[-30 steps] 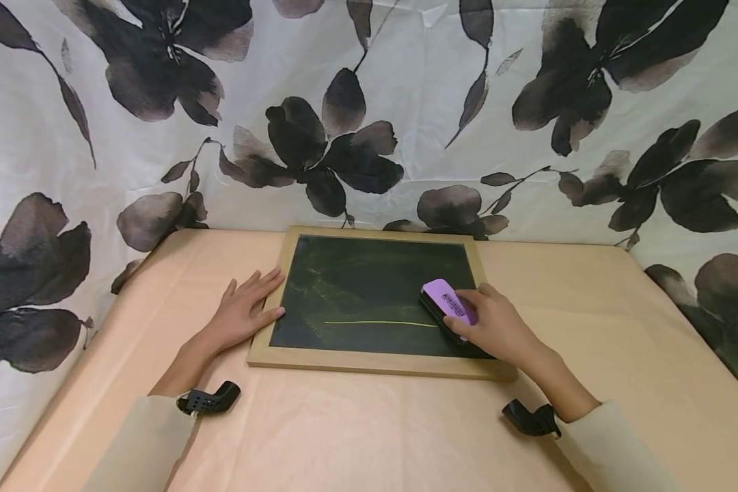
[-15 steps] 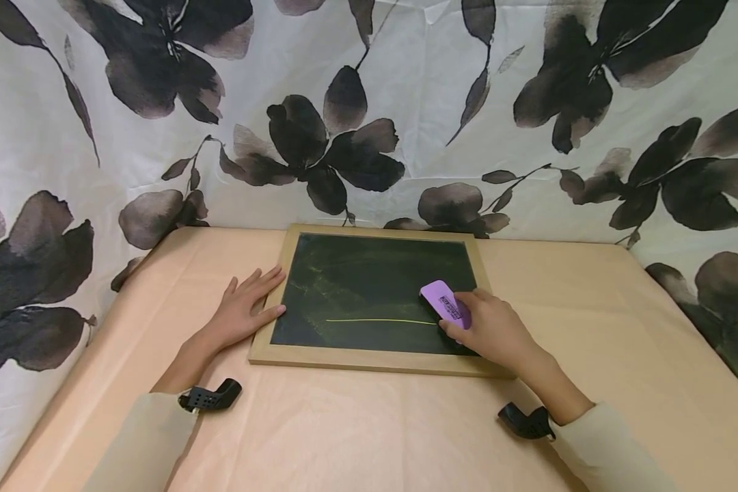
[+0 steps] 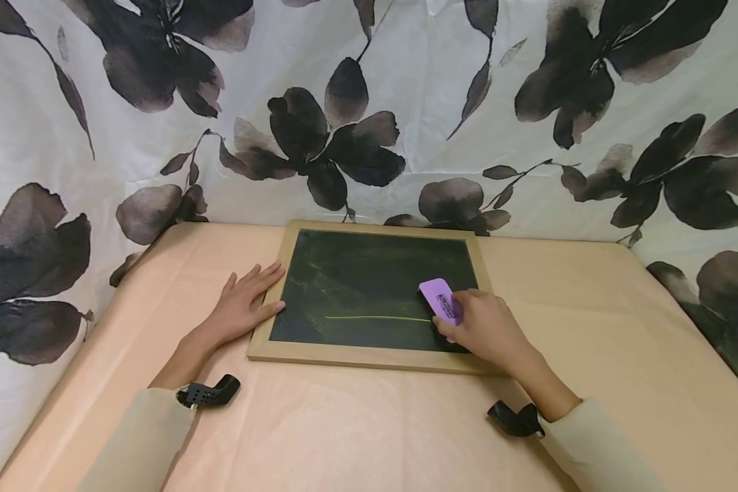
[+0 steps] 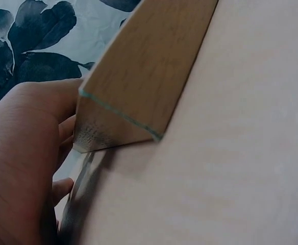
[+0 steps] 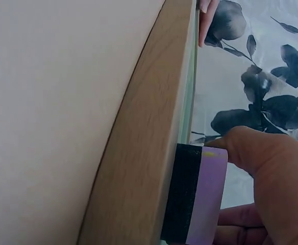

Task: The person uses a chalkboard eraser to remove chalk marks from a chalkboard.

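Purple eraser, partly hidden — right grip pinched round it, left grip straight-fingered

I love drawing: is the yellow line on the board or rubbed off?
On: the yellow line shows on the blackboard, left of the purple eraser; under it, unclear.

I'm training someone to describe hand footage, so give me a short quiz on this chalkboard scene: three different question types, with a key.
1. True or false: neither hand touches the purple eraser.
2. In the head view, what colour is the line on the chalkboard? A) white B) yellow C) red
3. Fill the gap: the left hand touches the chalkboard's wooden ____.

Key:
1. False; the right hand grips it.
2. B
3. frame
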`<state>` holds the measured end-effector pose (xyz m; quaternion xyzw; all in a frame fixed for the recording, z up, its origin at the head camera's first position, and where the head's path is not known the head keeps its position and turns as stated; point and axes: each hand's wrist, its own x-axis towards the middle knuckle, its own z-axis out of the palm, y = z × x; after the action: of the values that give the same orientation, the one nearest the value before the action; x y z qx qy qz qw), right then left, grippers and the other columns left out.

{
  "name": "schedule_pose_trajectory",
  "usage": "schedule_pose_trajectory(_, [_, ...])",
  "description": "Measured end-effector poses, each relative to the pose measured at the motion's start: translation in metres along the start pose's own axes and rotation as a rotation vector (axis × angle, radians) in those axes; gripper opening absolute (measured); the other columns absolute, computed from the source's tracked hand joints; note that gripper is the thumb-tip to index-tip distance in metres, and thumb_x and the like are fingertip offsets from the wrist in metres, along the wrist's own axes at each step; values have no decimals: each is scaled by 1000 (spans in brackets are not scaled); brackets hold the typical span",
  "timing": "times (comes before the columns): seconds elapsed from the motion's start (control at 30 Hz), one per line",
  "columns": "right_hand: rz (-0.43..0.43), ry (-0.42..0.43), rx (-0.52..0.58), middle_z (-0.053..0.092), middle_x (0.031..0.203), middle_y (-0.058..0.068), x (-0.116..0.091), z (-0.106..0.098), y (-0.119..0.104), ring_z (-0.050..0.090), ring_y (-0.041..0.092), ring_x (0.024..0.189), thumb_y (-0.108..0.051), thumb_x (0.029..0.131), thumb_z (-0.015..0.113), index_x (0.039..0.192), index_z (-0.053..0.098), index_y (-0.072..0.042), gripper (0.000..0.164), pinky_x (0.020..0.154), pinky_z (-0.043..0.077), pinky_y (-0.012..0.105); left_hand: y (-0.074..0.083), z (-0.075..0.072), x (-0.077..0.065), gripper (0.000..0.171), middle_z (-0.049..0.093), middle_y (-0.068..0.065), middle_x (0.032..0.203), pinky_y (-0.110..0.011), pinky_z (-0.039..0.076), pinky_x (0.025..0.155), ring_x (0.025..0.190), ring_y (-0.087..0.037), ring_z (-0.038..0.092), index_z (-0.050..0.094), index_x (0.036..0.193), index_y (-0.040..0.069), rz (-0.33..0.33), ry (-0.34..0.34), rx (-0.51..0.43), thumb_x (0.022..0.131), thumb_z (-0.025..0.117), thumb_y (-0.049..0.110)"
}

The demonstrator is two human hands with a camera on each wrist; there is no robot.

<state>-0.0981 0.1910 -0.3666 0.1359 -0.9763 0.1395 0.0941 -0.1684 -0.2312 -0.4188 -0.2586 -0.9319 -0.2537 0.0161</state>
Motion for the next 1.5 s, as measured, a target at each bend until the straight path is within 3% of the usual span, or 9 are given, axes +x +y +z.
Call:
schedule_pose_trajectory(0.43, [44,-17,77,68,89,15,13,10,-21,58,22,70,-37,77,75,108,67,9,56,54,46,29,-2,-3,0,71,25,-8,156,-66,-1,106,141,-40,17,34,150,12,-2,5,-10,92,59,44])
schedule_pose_trajectory(0.97, [120,-51,142,67,89,11,26,21,-51,60,17,65,-41,77,74,112,65,5,58,47,46,23,-2,1,1,70,24,-6,157,-66,-1,106,142,-39,16,33,151,12,-15,-7,4,93,58,44])
schedule_pose_trajectory(1.5, [82,-83,167,67,87,10,46,30,-71,59,15,62,-38,78,72,112,66,4,55,45,45,22,3,1,5,71,25,-9,156,-65,-2,107,142,-40,16,33,150,11,-35,-6,4,93,59,43])
